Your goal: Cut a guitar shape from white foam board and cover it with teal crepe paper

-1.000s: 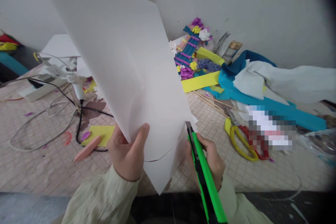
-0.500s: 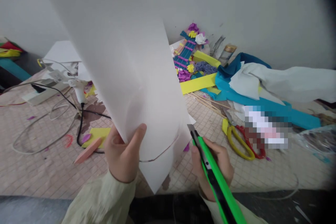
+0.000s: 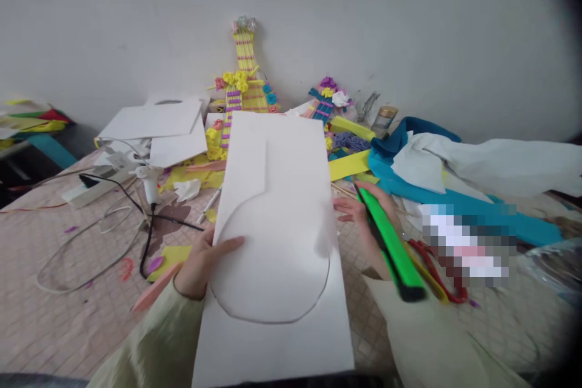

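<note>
A large white paper sheet [image 3: 277, 194] lies nearly flat in front of me, with a pencilled guitar-like outline drawn on it. My left hand [image 3: 200, 264] grips its left edge, thumb on top. My right hand [image 3: 368, 221] is beside the sheet's right edge, fingers closed around a green utility knife [image 3: 391, 245] whose black end points toward me.
A decorated yellow guitar craft [image 3: 243, 76] leans on the wall behind. White sheets [image 3: 154, 124], a glue gun [image 3: 150, 185] with black cable, blue and white cloth [image 3: 454, 163], red and yellow scissors [image 3: 436, 282] and a pink strip [image 3: 152, 288] lie around on the tiled surface.
The sheet, held upright before, has come down nearly flat, showing the whole drawn outline. My right hand with the knife moved up along the sheet's right edge. The view tilted up.
</note>
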Demonstrator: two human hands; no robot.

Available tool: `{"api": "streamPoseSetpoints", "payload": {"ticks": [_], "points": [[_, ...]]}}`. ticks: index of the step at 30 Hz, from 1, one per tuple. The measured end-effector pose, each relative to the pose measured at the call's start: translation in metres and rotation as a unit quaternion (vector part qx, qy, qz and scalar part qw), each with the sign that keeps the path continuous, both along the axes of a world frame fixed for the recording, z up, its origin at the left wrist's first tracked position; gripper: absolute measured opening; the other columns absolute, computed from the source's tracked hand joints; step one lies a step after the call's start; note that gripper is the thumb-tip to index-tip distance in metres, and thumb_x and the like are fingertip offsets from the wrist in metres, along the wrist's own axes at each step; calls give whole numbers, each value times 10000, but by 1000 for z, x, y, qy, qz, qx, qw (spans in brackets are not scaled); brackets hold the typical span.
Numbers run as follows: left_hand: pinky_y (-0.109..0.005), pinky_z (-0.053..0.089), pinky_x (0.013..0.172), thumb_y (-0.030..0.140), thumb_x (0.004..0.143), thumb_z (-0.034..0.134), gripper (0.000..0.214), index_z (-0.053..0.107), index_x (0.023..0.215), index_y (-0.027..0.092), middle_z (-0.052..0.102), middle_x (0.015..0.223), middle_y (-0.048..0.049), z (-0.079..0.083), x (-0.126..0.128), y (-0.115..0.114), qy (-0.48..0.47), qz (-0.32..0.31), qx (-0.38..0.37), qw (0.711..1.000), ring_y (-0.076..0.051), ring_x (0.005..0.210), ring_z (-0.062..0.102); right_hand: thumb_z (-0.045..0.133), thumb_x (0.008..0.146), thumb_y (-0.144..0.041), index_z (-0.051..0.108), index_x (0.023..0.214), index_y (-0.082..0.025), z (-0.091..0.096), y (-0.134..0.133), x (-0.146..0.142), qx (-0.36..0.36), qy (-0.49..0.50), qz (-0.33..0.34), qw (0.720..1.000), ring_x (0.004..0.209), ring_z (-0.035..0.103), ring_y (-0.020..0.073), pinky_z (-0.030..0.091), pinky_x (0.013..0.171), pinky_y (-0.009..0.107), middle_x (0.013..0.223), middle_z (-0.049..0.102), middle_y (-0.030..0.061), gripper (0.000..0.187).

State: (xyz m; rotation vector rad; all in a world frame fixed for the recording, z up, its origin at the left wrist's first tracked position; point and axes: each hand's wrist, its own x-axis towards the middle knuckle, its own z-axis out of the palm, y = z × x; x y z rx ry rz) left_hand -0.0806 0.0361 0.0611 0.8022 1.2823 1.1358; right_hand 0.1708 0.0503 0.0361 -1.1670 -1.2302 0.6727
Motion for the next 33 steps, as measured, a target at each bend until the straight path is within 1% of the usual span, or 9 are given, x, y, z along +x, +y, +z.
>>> {"api": "streamPoseSetpoints", "payload": {"ticks": [2, 4, 8, 11, 16, 21, 26, 29, 33], "points": [[-252, 499, 473, 193, 490, 741, 402, 569, 851, 155, 661, 678, -22, -6, -4, 3, -23, -32, -34, 999, -173, 522, 617, 509, 767, -454, 391, 1112, -249, -2, 8, 0, -31, 10, 34, 999, 836, 620, 250, 534, 558, 355, 994, 611, 109, 418], [-261, 510, 509, 193, 487, 752, 441, 570, 887, 157, 670, 706, -24, -13, -8, 7, -41, -57, -49, 996, -175, 546, 625, 569, 718, -442, 372, 1059, -260, -5, 13, -1, -52, 2, 44, 998, 813, 611, 231, 523, 533, 334, 1087, 561, 105, 434], [-274, 515, 533, 237, 517, 754, 432, 595, 906, 136, 686, 744, -60, -22, -15, 16, -37, -130, -54, 989, -202, 595, 640, 657, 642, -377, 374, 979, -251, -9, 17, -3, -32, -87, 18, 996, 674, 559, 154, 477, 599, 316, 931, 557, 26, 458], [-302, 525, 599, 268, 518, 762, 444, 615, 911, 123, 685, 868, -101, -26, -12, 28, -42, -187, -38, 981, -249, 724, 648, 686, 612, -349, 415, 913, -242, -8, 17, -3, 4, -161, -6, 987, 786, 534, 177, 442, 690, 327, 918, 525, 16, 419], [-385, 494, 801, 261, 527, 775, 528, 589, 1014, 177, 632, 1062, -94, -25, 1, 50, 24, -139, 25, 990, -281, 961, 590, 677, 627, -357, 436, 912, -251, -7, 15, 1, 20, -187, 2, 982, 863, 514, 191, 413, 751, 335, 950, 527, 10, 388], [-440, 449, 880, 264, 503, 790, 599, 569, 1053, 178, 601, 1116, -102, -21, 9, 65, 44, -186, 20, 981, -298, 1025, 553, 681, 613, -347, 444, 924, -255, -11, 18, 10, 6, -177, -11, 984, 896, 517, 200, 404, 781, 347, 986, 534, 9, 401], [-432, 459, 870, 238, 470, 805, 673, 547, 1089, 191, 593, 1130, -94, -24, 14, 77, 25, -171, -16, 985, -296, 1018, 555, 669, 620, -342, 441, 939, -241, -8, 23, 12, -20, -189, 1, 982, 879, 517, 208, 400, 762, 352, 984, 538, 21, 405], [-409, 492, 805, 247, 499, 792, 608, 560, 1057, 177, 612, 1090, -104, -28, 14, 80, 4, -173, -30, 984, -286, 946, 591, 664, 628, -366, 440, 936, -240, -6, 27, 14, -30, -201, 0, 979, 808, 515, 198, 404, 710, 337, 926, 529, 13, 402], [-390, 494, 773, 283, 583, 737, 536, 528, 1060, 155, 609, 1067, -120, -35, 11, 83, -3, -175, 15, 984, -262, 894, 603, 653, 642, -396, 450, 942, -246, -9, 34, 16, -13, -199, -12, 980, 796, 496, 191, 396, 687, 326, 956, 502, 14, 392]]}}
